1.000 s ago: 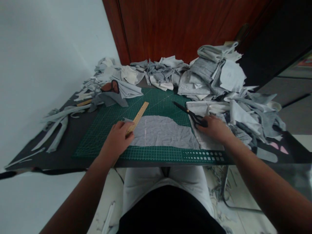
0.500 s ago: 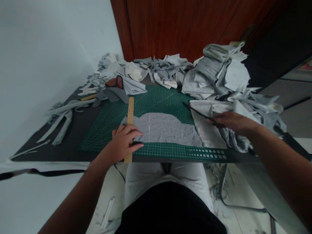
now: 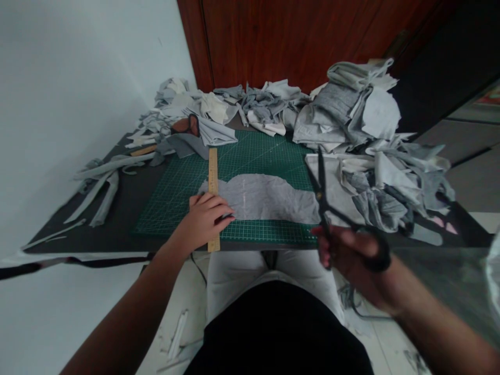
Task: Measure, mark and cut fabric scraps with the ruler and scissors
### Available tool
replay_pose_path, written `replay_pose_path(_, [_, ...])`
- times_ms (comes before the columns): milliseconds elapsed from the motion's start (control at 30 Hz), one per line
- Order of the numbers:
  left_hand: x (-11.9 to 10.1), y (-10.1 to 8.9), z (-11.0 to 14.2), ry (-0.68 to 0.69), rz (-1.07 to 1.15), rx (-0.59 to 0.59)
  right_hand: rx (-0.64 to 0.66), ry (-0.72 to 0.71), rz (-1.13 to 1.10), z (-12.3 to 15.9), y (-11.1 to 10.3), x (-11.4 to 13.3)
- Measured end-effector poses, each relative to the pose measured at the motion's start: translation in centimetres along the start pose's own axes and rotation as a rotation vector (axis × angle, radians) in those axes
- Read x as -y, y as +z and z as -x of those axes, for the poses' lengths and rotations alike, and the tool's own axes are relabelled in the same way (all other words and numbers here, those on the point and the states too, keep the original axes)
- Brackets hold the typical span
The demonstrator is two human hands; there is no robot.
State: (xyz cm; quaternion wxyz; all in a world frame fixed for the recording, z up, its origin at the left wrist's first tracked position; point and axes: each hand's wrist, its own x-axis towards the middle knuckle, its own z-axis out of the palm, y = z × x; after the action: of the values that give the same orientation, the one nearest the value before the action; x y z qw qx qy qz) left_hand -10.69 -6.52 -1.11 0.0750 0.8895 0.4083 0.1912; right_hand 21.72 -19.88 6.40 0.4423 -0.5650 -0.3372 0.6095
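Observation:
My left hand (image 3: 203, 221) lies on a wooden ruler (image 3: 213, 198), its fingers across the ruler's near end. The ruler stands straight across a grey fabric piece (image 3: 261, 198) on a green cutting mat (image 3: 250, 161). My right hand (image 3: 351, 255) is raised over the table's front edge, gripping black-handled scissors (image 3: 323, 200) with the blades apart and pointing up. The scissors are blurred, and part of the handles is hidden by my fingers.
Heaped grey and white fabric scraps (image 3: 359, 114) fill the back and right of the dark table (image 3: 109, 208). Long fabric strips (image 3: 105, 177) lie at the left. A white wall and a red-brown door (image 3: 289, 36) bound the table. My lap is below the front edge.
The ruler has turned from slanted to straight across the fabric. My right hand has lifted the scissors off the mat toward me, and their blades have swung upright.

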Motion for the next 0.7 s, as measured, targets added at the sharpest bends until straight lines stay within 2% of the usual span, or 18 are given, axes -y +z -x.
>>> replay_pose_path(100, [-0.3,0.0,0.3,0.001,-0.014,-0.047,0.156,0.148,-0.033,3.6,4.6,-4.1])
replay_pose_path(200, [-0.7,-0.2,0.4,0.010,-0.040,-0.055,0.283,0.250,-0.037,5.3,7.0,-6.6])
replay_pose_path(333, [-1.1,-0.2,0.4,0.017,-0.056,-0.021,0.297,0.318,-0.039,5.4,8.1,-7.3])
replay_pose_path(533, [-1.1,0.0,0.1,0.024,-0.043,0.003,0.314,0.377,-0.022,4.5,9.4,-6.7])
replay_pose_path(700, [-0.8,0.2,-0.1,0.020,-0.042,0.001,0.367,0.436,0.021,4.8,9.5,-6.4])
